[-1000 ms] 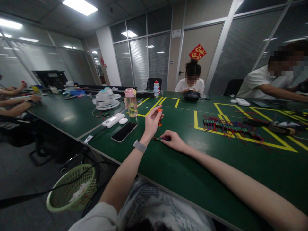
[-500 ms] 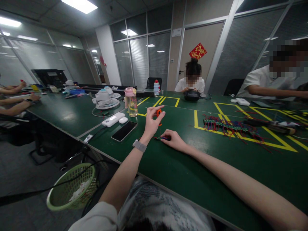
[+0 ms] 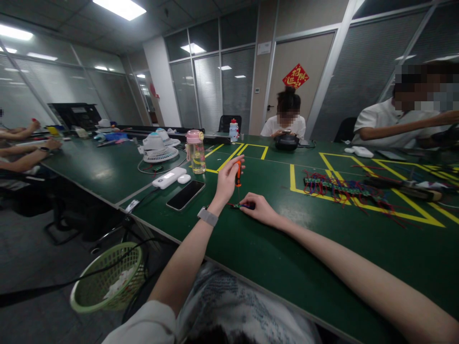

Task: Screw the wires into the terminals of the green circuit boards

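My left hand [image 3: 227,182] is closed around the orange-and-black handle of a screwdriver [image 3: 238,176], which stands upright with its thin shaft pointing down. The tip meets or nearly meets a small green circuit board [image 3: 236,206] on the table; I cannot tell if it touches. My right hand [image 3: 258,208] rests on the table and pinches the right end of that board, where dark blue wires show by the fingers. Red wires stick out from the board's left side.
A phone [image 3: 185,195], a white power bank [image 3: 169,177] and a pink-lidded bottle [image 3: 195,152] stand left of my hands. Several wired circuit boards [image 3: 337,185] lie in a row at right. Small fans [image 3: 158,149] are further back. Two co-workers sit across the green table [image 3: 287,258].
My left fingers, spread around the top of the screwdriver before, have now wrapped around its handle, and more of the handle shows. My right hand and the board stay in place.
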Tool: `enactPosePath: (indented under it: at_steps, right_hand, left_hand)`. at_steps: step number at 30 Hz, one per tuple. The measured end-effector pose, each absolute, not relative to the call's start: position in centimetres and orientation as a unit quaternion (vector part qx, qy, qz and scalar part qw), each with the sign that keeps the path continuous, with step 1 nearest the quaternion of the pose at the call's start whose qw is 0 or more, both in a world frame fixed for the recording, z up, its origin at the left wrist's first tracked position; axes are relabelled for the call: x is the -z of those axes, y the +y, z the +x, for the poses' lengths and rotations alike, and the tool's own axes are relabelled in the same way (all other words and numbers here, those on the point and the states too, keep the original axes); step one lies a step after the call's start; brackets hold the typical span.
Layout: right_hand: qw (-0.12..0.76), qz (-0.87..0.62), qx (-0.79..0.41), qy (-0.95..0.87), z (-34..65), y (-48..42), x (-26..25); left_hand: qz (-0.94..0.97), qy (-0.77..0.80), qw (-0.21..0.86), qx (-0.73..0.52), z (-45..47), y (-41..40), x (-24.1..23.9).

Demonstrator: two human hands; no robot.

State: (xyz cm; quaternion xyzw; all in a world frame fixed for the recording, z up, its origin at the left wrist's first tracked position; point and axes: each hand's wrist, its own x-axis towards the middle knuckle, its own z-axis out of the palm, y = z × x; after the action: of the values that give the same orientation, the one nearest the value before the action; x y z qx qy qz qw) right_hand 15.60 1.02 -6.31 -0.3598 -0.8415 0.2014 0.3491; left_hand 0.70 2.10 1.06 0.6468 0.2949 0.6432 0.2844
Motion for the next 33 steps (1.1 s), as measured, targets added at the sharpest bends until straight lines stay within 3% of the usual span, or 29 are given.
enactPosePath:
  at_steps: [2, 8, 13, 19, 24, 30, 33]
  right_hand:
    - [0.350, -0.357, -0.201, -0.843, 15.61, 1.07, 6.37]
    - [0.354, -0.352, -0.197, -0.844, 15.64, 1.15, 6.51]
    - [0.351, -0.355, -0.199, -0.843, 15.59, 0.99, 6.32]
    - [0.347, -0.358, -0.198, -0.844, 15.53, 0.98, 6.30]
    - [0.347, -0.358, -0.201, -0.843, 15.52, 0.99, 6.34]
    - [0.348, -0.358, -0.198, -0.843, 15.53, 1.02, 6.34]
    - [0.349, -0.357, -0.198, -0.844, 15.56, 0.96, 6.26]
  left_hand:
    - [0.646, 0.287, 0.317, -0.633, 0.77, 2.13, -1.02]
    - [0.640, 0.332, 0.205, -0.662, 0.72, 2.13, -1.08]
    - [0.617, 0.287, 0.316, -0.661, 0.88, 2.28, -0.97]
    - [0.632, 0.337, 0.177, -0.675, 0.61, 2.04, -1.01]
    - [0.622, 0.294, 0.298, -0.662, 0.80, 2.08, -1.08]
    - [0.629, 0.336, 0.176, -0.678, 0.62, 1.90, -1.11]
    - [0.631, 0.301, 0.240, -0.674, 0.79, 2.02, -1.13]
